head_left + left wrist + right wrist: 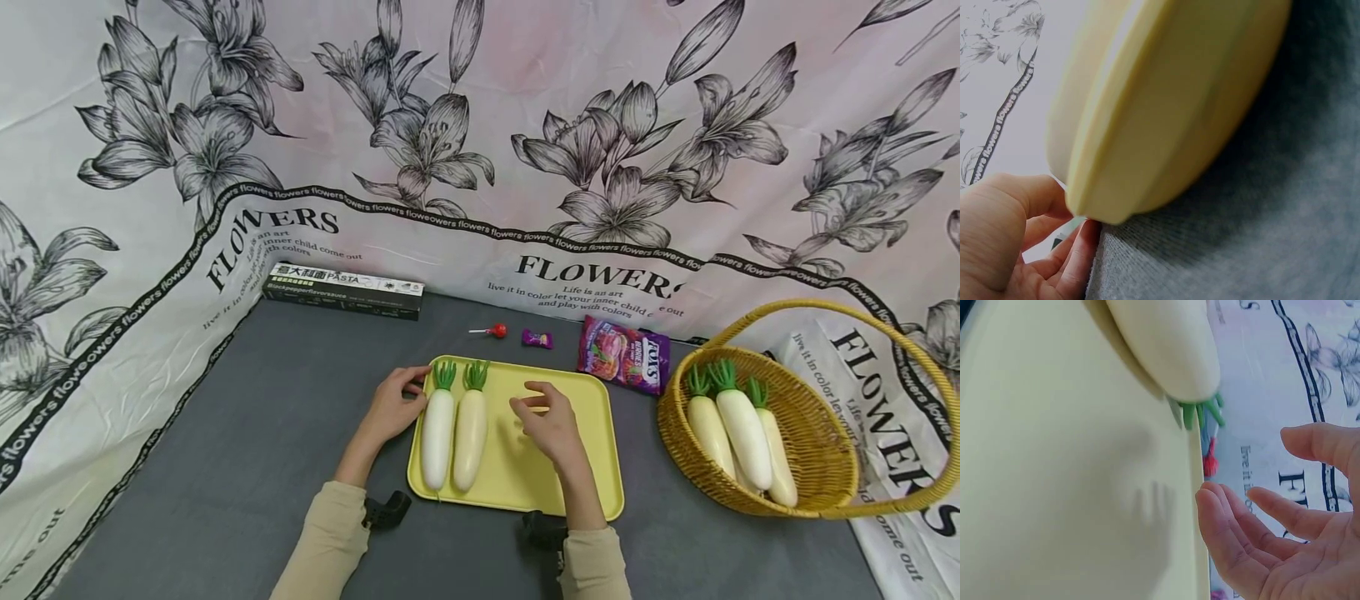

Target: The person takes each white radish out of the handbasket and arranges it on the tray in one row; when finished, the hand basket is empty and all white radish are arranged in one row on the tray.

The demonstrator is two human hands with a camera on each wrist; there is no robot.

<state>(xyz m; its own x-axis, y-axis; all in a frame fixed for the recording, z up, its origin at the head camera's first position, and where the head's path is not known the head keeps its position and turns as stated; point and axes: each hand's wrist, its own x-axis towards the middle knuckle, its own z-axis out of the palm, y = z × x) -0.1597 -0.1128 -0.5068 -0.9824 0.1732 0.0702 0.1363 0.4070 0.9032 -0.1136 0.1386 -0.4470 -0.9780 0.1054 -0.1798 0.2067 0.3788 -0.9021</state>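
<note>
On the yellow tray [540,492] two white radishes with green tops lie side by side: a whiter radish [437,437] by the left rim and a creamier radish [470,437] to its right. My left hand [393,406] is at the tray's upper left edge, its thumb and fingers pinching the rim; in the left wrist view the hand [1029,240] meets the tray's end, and some fingertips are hidden. Above the tray's bare right part hovers my right hand [550,421], fingers spread and slightly bent, holding nothing. The right wrist view shows this hand [1285,531] apart from the radish [1166,350].
A wicker basket [832,425] with several radishes stands at the right. Behind the tray lie a red lollipop [497,331], a small purple candy [537,338] and a purple candy bag [624,354]. A pasta box [343,292] sits at the back left against the flowered cloth.
</note>
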